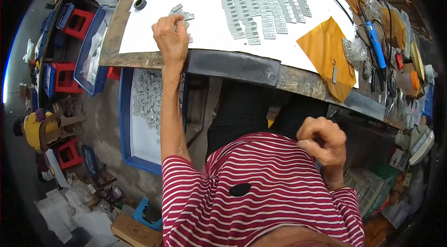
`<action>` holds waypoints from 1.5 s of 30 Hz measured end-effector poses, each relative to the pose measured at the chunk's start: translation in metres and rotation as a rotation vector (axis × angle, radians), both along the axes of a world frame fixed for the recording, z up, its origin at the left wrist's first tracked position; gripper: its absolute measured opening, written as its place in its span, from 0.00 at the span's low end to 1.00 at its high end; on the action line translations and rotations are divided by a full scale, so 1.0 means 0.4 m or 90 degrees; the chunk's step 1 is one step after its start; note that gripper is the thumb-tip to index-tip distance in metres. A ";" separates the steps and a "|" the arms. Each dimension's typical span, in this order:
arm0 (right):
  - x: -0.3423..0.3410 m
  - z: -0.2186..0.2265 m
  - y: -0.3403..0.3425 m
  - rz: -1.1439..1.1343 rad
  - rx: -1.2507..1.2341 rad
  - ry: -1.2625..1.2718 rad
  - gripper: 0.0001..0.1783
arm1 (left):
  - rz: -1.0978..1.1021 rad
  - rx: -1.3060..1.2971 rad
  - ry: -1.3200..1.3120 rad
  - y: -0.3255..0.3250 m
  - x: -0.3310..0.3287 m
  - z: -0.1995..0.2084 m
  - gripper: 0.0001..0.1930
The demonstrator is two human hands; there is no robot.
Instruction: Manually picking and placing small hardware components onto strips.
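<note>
My left hand point(171, 33) is over the near left part of the white sheet point(195, 0), its fingers bent down and closed round small grey metal pieces. A few more of these metal pieces point(186, 15) lie loose just beyond the fingertips. My right hand point(323, 140) hovers in front of my striped shirt, below the table edge. Its fingers are curled with the thumb against them; whatever they may hold is hidden. Long overlapping rows of the grey metal pieces point(267, 5) cover the far middle of the sheet.
A roll of tape point(140, 3) rests at the sheet's left. Right of the rows are an orange-brown paper envelope point(326, 47) and a blue-handled tool point(375, 44) with a black cord. Below the left table edge stands a blue bin point(125, 121) of metal pieces. A seated person point(33, 128) is far left.
</note>
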State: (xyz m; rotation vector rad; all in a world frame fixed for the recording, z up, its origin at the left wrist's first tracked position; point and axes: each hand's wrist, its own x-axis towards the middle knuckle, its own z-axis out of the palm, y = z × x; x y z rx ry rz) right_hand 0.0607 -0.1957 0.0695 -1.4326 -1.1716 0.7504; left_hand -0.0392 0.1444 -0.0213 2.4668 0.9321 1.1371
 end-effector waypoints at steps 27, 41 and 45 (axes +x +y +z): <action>0.120 -0.095 0.014 -0.231 -0.163 0.040 0.05 | -0.173 -0.052 -0.008 -0.111 0.081 -0.021 0.07; 0.381 -0.244 -0.105 -0.462 -0.150 -0.370 0.07 | -0.190 -0.294 -0.102 -0.296 0.078 -0.015 0.07; 0.406 -0.261 -0.091 -0.448 -0.122 -0.390 0.09 | -0.201 -0.301 -0.143 -0.303 0.078 -0.028 0.08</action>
